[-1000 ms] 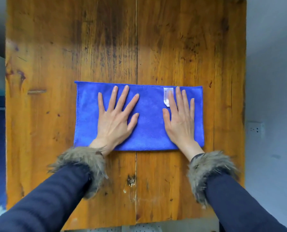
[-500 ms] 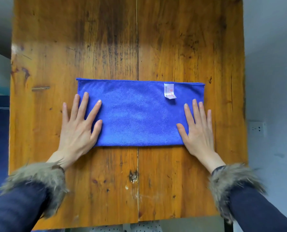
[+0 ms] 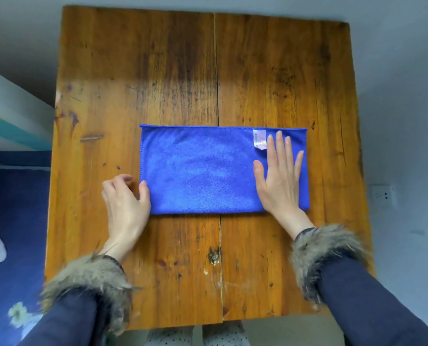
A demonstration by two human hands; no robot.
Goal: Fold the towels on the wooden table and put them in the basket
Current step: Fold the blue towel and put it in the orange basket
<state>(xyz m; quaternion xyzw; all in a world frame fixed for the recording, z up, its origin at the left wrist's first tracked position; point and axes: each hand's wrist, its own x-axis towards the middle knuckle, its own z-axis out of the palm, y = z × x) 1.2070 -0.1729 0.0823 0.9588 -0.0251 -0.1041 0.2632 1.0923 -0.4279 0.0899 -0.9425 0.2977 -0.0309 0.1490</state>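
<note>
— On the wooden table [image 3: 173, 71], roughly midway between its near and far edges, what lies there?

— One blue towel [image 3: 203, 171], folded into a long flat band that runs left to right across the seam between the two planks; its far edge is stitched and straight; a small white label [image 3: 259, 139] sits near its far right corner.

— And the hands?

— Right hand [image 3: 280, 178] lies flat on the right end of the towel, palm down, fingers straight and close together, tips reaching almost to the far edge just beside the label; it presses and grasps nothing.

— The left one?

— Left hand [image 3: 125, 198] is at the towel's near left corner; the thumb lies on top of the cloth at the left edge, and the fingers curl down beside that edge on the wood; it looks like a pinch on the corner, though the fingertips are blurred and I can't see whether they've got under the fabric.

— Does the cloth lift anywhere?

— No; the whole band lies flat on the wood, corners included.

— Anything else around?

— Dark sleeves with fur cuffs [image 3: 322, 253] at both wrists; to the left of the table, dark blue fabric [image 3: 13, 221] with a pale flower print; on the right wall, a white socket [image 3: 382, 195].
</note>
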